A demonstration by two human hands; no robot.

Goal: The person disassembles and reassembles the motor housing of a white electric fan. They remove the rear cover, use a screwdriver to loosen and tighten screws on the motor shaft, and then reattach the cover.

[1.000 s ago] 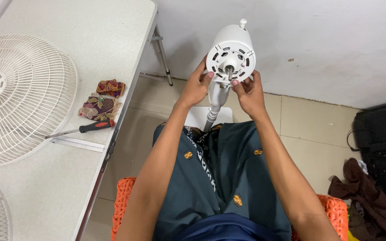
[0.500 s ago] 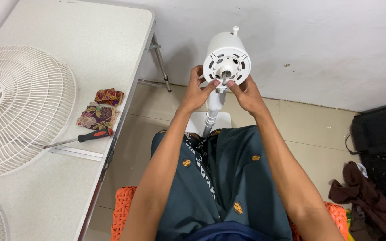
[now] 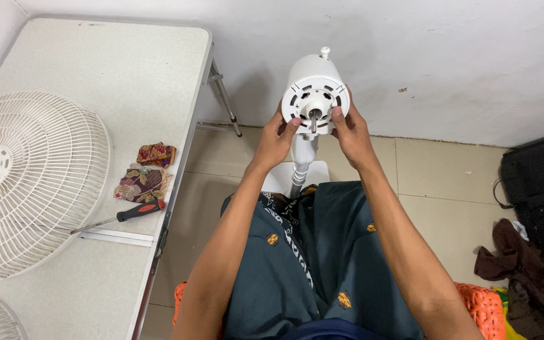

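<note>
White fan grille (image 3: 29,182) — lying flat on the grey folding table (image 3: 127,82), at nine o'clock. Patterned cloth pouches (image 3: 146,173) and a red-and-black screwdriver (image 3: 124,214) are resting just beside it. Left hand (image 3: 276,140) is gripping the white fan motor housing (image 3: 315,94) at twelve o'clock; right hand (image 3: 349,133) is clasping its other side — fingertips possibly touching the shaft. Dark bag (image 3: 539,189) is sitting at three o'clock.
</note>
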